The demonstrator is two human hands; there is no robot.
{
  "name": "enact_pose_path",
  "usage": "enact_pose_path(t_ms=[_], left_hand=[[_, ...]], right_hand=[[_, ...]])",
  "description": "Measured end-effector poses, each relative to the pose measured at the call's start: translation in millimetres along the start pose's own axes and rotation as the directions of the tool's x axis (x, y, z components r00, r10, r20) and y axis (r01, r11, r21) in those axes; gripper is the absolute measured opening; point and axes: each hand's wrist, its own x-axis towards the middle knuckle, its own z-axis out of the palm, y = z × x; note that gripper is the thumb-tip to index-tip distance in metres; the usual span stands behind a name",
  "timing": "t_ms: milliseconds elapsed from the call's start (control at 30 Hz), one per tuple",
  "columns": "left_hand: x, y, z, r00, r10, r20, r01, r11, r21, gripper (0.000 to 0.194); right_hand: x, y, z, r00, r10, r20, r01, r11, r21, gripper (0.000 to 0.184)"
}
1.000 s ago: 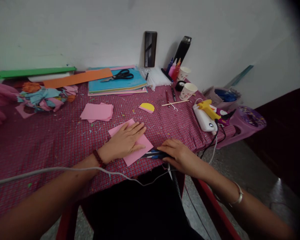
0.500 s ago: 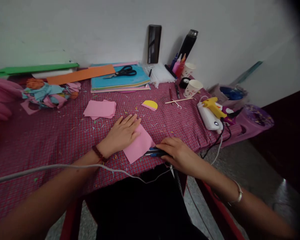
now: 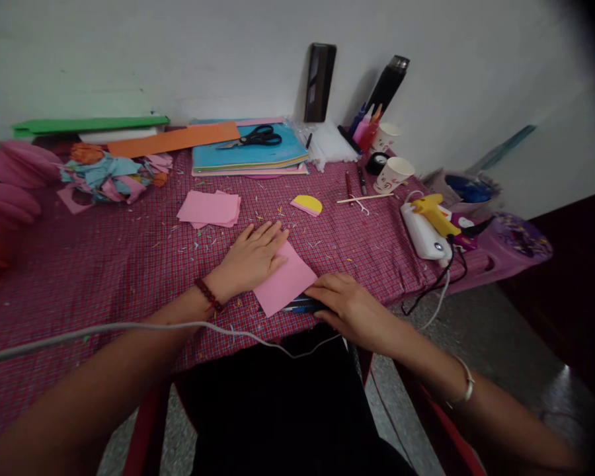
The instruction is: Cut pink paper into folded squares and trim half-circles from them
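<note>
A pink paper sheet (image 3: pixel 283 283) lies at an angle near the table's front edge. Flat across its upper left part rests my left hand (image 3: pixel 258 254), fingers stretched out. A slim black-and-blue tool (image 3: pixel 300 305) sits partly beneath the paper's lower right side; its exact kind is hard to make out. My right hand (image 3: pixel 350 307) is closed around the tool's right end, with fingertips touching the right corner of the paper. Beyond my left hand is a small stack of pink papers (image 3: pixel 209 208). A folded yellow-and-pink half-round piece (image 3: pixel 307 203) lies farther back.
Scissors (image 3: pixel 258 136) lie on blue sheets (image 3: pixel 272 153) at the back. Crumpled paper scraps (image 3: pixel 104 178) are at left. Paper cups (image 3: pixel 394 174) and a yellow glue gun (image 3: pixel 434 211) on a white power bank (image 3: pixel 423 231) stand right. A white cable (image 3: pixel 129 326) crosses my left forearm.
My left hand has slid left on the pink sheet, uncovering more of it. The sheet now covers more of the tool, and my right fingertips meet its corner. The view has shifted slightly.
</note>
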Motion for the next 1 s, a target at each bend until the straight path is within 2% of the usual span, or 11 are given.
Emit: enact_pose_path(t_ms=[167,267,367,433,500,567,667,733,833,900,1000], left_hand=[[0.0,0.8,1.5,1.000,-0.010,-0.001,0.010,0.997,-0.071,0.056],[1.5,-5.5,-5.3,0.999,-0.020,-0.046,0.008,0.969,-0.247,0.056],[-1.3,-15.4,-25.6,0.975,-0.176,-0.139,0.069,0.824,-0.562,0.057],[-9.9,-17.0,-42.4,0.943,-0.306,-0.129,0.141,0.720,-0.679,0.055],[-24.3,-9.8,-54.9,0.951,-0.292,-0.098,0.162,0.745,-0.648,0.050],[-41.4,5.9,-59.4,0.978,-0.196,-0.069,0.138,0.862,-0.488,0.050],[-62.2,34.4,-53.8,0.996,-0.092,0.008,0.092,0.970,-0.223,0.067],[-68.9,48.0,-46.7,0.995,-0.096,0.033,0.100,0.985,-0.139,0.065],[-71.1,55.4,-37.0,0.992,-0.125,0.027,0.127,0.988,-0.090,0.043],[-71.1,55.0,-32.2,0.990,-0.142,0.012,0.143,0.986,-0.090,0.034],[-72.6,54.4,-28.1,0.986,-0.164,-0.004,0.163,0.981,-0.108,0.034]], right_hand=[[-14.0,4.0,-8.2,0.999,-0.040,0.023,0.039,0.998,0.053,0.036],[-28.6,24.8,-19.9,0.996,0.026,-0.081,-0.023,0.999,0.040,0.034],[-36.0,53.1,-26.8,0.964,0.155,-0.215,-0.168,0.985,-0.044,0.031],[-36.3,67.8,-27.1,0.951,0.209,-0.228,-0.235,0.968,-0.094,0.030],[-34.1,73.7,-25.5,0.944,0.232,-0.234,-0.267,0.955,-0.129,0.033],[-29.7,69.5,-23.4,0.937,0.215,-0.274,-0.258,0.958,-0.130,0.038],[-17.9,51.2,-21.0,0.945,0.123,-0.305,-0.143,0.989,-0.044,0.044],[-7.3,38.7,-19.2,0.966,0.057,-0.250,-0.049,0.998,0.040,0.046],[8.5,28.7,-14.7,0.987,-0.032,-0.158,0.052,0.990,0.129,0.050],[16.4,28.2,-10.4,0.991,-0.079,-0.111,0.095,0.985,0.143,0.053],[24.0,32.0,-3.3,0.989,-0.113,-0.092,0.122,0.987,0.101,0.055]])
